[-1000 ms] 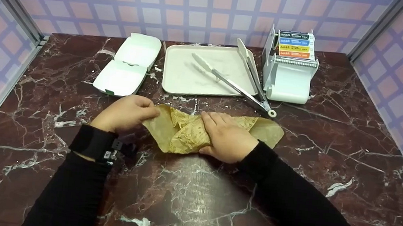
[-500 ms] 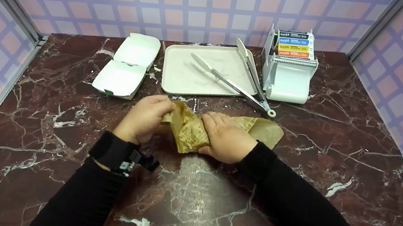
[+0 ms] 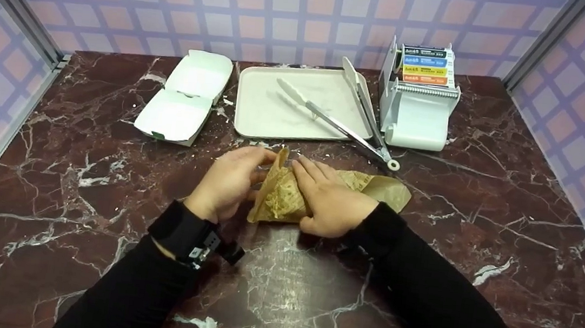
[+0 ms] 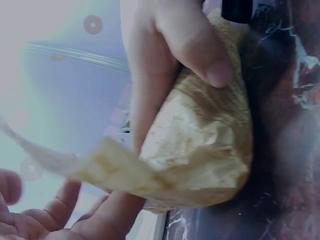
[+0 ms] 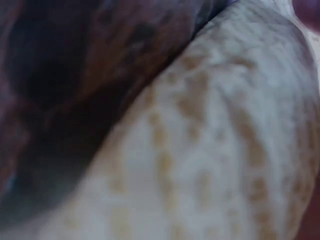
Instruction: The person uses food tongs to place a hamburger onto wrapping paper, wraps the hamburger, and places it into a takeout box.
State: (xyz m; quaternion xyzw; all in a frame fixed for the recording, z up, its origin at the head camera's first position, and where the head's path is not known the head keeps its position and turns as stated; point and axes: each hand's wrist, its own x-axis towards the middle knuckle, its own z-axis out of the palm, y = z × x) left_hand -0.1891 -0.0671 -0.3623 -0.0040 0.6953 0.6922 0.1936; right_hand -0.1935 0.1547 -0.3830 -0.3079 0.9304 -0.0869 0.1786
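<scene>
A bundle in brown printed wrapping paper (image 3: 283,198) lies on the table; its contents are hidden. My right hand (image 3: 334,204) straddles and holds it, thumb on the near side and fingers over the far side. At the left end a paper flap (image 4: 112,165) stands raised against the bundle. Behind this flap is my left hand (image 3: 231,179), its fingers extended and touching the paper, as the left wrist view shows. From under the right hand, a loose paper end (image 3: 390,193) spreads out to the right. The right wrist view is filled by blurred printed paper (image 5: 215,150).
An unfolded white clamshell box (image 3: 173,113) stands at the back left. Behind the bundle lies a beige tray (image 3: 254,111), with metal tongs (image 3: 337,128) spread across its right side. A white label dispenser (image 3: 419,117) stands at the back right.
My left hand has moved right, bringing the left paper end up against the bundle, and its fingers have loosened from their pinch. The right hand has stayed nearly in place.
</scene>
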